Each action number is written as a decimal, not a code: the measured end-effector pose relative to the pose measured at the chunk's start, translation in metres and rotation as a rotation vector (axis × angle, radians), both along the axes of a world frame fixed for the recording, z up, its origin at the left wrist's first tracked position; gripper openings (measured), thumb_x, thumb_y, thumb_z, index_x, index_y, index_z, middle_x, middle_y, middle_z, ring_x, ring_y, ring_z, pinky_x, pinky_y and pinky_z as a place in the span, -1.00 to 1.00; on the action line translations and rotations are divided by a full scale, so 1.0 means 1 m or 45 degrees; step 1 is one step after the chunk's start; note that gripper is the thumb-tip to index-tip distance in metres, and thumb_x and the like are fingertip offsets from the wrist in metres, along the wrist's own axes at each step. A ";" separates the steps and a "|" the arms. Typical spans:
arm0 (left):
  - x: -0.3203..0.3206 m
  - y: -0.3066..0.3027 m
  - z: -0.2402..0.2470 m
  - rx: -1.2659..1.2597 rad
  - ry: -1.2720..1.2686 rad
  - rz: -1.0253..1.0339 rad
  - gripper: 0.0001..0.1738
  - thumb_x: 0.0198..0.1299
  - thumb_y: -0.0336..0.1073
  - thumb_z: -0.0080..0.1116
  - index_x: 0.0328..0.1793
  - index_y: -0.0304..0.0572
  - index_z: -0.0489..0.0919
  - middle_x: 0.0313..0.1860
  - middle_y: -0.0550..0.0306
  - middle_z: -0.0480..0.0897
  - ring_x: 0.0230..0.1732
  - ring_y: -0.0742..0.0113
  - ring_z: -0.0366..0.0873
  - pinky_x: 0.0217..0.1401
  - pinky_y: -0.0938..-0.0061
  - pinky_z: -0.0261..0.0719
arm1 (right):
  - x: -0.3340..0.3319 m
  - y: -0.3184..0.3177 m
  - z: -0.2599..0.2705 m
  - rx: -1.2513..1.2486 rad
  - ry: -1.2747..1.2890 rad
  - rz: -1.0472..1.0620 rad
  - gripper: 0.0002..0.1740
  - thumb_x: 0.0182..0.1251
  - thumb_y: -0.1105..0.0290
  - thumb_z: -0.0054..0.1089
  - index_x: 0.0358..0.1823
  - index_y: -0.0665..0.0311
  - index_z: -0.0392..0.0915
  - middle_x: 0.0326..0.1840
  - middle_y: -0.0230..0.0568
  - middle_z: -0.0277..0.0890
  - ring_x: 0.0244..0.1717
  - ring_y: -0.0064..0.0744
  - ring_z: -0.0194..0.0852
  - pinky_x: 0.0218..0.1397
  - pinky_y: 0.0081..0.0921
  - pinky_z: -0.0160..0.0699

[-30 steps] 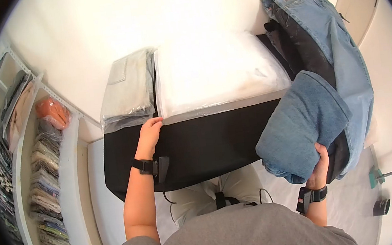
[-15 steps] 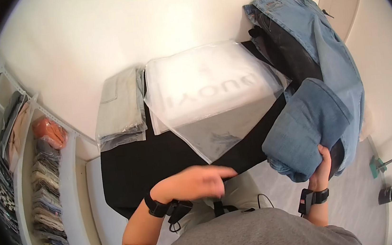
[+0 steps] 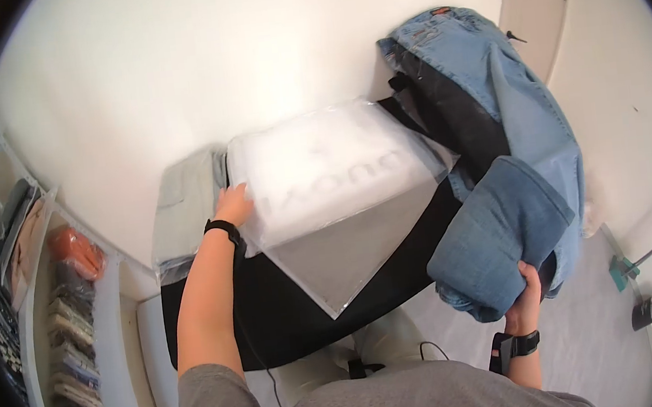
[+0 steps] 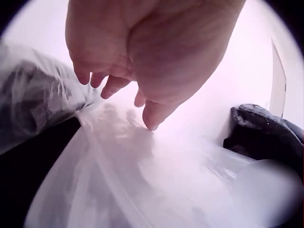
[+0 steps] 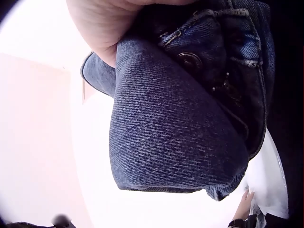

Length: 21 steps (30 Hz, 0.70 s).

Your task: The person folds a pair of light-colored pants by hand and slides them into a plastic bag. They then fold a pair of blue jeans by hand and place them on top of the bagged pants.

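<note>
One folded jeans bundle (image 3: 497, 241), gripped by the right hand (image 3: 525, 294), is not bagged yet — loose fingers of the left hand (image 3: 234, 205) touch the clear bag (image 3: 333, 195).

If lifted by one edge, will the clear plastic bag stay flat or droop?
It would probably droop: the bag is thin, wrinkled film. Likely light: its see-through corner looks empty. Its glossy surface may slip under the left hand.
</note>
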State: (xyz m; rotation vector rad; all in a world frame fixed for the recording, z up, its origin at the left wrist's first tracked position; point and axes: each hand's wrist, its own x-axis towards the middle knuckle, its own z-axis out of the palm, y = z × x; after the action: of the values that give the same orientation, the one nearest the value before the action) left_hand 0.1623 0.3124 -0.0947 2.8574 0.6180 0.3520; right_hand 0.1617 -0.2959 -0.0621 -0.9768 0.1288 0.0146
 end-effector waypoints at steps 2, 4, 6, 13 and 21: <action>0.011 -0.005 0.008 0.000 0.289 0.144 -0.32 0.17 -0.13 0.08 0.44 0.04 0.20 0.27 -0.22 0.39 0.35 -0.24 0.19 0.38 0.03 0.19 | -0.009 0.000 0.007 -0.011 -0.033 -0.056 -0.19 0.06 0.24 0.20 0.33 0.43 0.14 0.21 -0.03 0.32 0.17 -0.11 0.34 0.25 -0.30 0.33; 0.016 -0.006 0.015 -0.144 0.344 0.134 -0.30 0.17 -0.13 0.10 0.46 0.14 0.18 0.27 -0.19 0.38 0.34 -0.20 0.21 0.38 0.02 0.18 | -0.014 -0.007 0.006 -0.058 0.011 -0.045 -0.23 0.02 0.30 0.15 0.30 0.46 0.19 0.23 -0.05 0.30 0.20 -0.13 0.29 0.29 -0.33 0.24; 0.018 -0.012 0.020 0.005 0.276 0.084 -0.28 0.16 -0.12 0.12 0.47 0.22 0.18 0.20 -0.16 0.42 0.30 -0.15 0.26 0.34 0.04 0.24 | -0.014 -0.014 0.005 -0.048 -0.046 -0.026 -0.23 0.01 0.32 0.14 0.30 0.47 0.19 0.24 -0.05 0.30 0.21 -0.13 0.29 0.29 -0.33 0.23; 0.012 -0.035 0.040 0.141 0.152 -0.009 -0.49 0.07 -0.23 0.18 0.22 0.15 0.49 -0.01 -0.10 0.57 0.12 -0.02 0.46 0.18 0.18 0.43 | -0.016 -0.004 0.012 -0.133 -0.167 -0.020 -0.23 0.02 0.30 0.14 0.30 0.45 0.19 0.24 -0.04 0.30 0.21 -0.14 0.29 0.30 -0.31 0.21; 0.011 -0.067 0.064 0.025 -0.286 -0.455 -0.77 0.06 -0.42 0.02 -0.22 -0.17 0.68 -0.23 -0.15 0.65 -0.16 -0.05 0.59 0.00 0.20 0.52 | -0.011 -0.001 0.006 -0.130 -0.172 0.051 -0.23 0.02 0.28 0.15 0.31 0.43 0.19 0.22 -0.05 0.31 0.20 -0.14 0.30 0.29 -0.31 0.24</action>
State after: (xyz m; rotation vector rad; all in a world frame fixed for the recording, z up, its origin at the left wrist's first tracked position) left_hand 0.1729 0.2449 -0.0302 2.8139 0.0604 0.6054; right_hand 0.1503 -0.2969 -0.0560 -1.0794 -0.0147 -0.0214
